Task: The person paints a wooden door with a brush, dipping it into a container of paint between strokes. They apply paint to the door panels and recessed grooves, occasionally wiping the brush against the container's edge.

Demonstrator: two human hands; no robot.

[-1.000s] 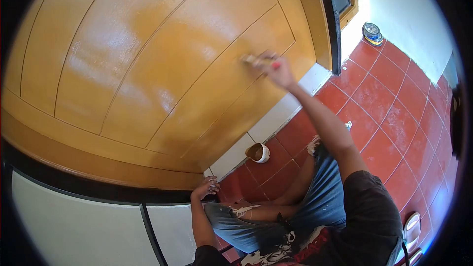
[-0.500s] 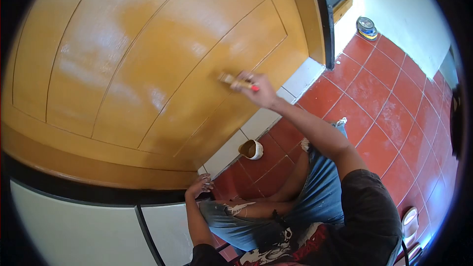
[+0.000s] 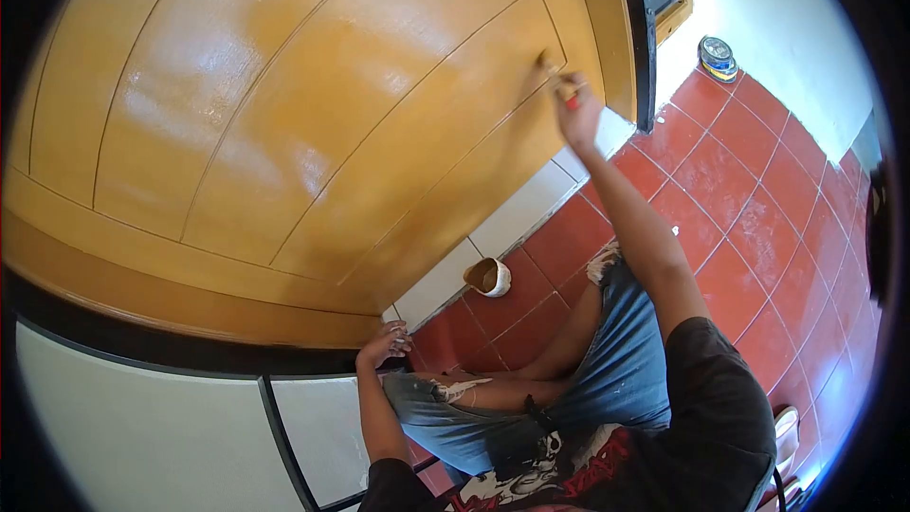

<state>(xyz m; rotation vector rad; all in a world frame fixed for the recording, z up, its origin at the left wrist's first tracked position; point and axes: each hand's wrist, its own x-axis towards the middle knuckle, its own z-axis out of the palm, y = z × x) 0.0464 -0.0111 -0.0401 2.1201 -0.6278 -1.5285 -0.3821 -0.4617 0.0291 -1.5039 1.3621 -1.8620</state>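
Note:
My right hand [image 3: 582, 116] is closed around the handle of a paintbrush [image 3: 552, 67] with a red end. Its bristles meet the yellow-brown wooden door [image 3: 360, 133] near the grooved corner of a panel, at the door's right side. Down by the door's lower left corner, my left hand [image 3: 384, 345] rests near my knee, its fingers loosely bent and apart, with nothing visible in it. Between my legs and the door, a small white cup [image 3: 499, 279] with brown paint inside stands on the red floor.
Red tiles [image 3: 706, 199] cover the floor, with a strip of white tile [image 3: 512, 209] below the door. Stacked cans [image 3: 718, 57] stand by the white wall at the upper right. A sandal [image 3: 786, 431] lies at the lower right. A dark door frame [image 3: 643, 47] edges the door.
My right hand has moved up and to the right with the paintbrush, from the middle of the lower panel to its corner. My left hand has stayed near my knee.

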